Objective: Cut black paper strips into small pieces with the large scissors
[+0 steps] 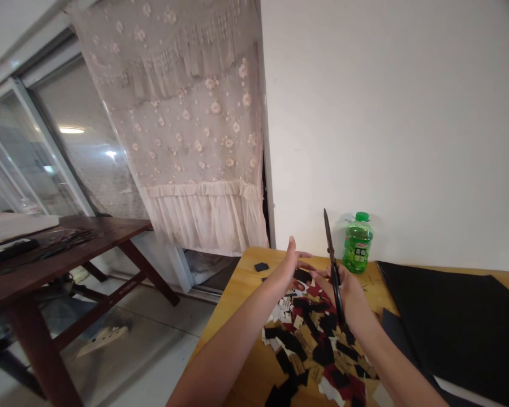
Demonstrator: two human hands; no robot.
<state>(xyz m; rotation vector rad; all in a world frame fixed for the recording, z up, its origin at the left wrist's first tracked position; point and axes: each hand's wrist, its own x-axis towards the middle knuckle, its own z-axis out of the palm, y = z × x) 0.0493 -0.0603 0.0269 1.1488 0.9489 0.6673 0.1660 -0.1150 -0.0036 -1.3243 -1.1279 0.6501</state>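
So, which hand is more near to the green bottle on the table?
Right. The right hand, holding the black scissors, is close below and slightly left of the green bottle in view; the left hand is farther left, beyond the scissors.

Bright daylight is being admitted from the far left through a glass sliding door (46, 152), while a sharp glare is being produced on its pane by a ceiling lamp's reflection (71, 130). A lace curtain (186, 141) and a white wall (385, 124) are being lit evenly, with only faint shadows being cast. The left hand (290, 265), right hand (348, 299) and scissors (328, 243) are being kept fairly sharp, with little blur. A dark table (68, 249) and the counter (254, 384) are being bent by wide-angle distortion toward the frame edges.
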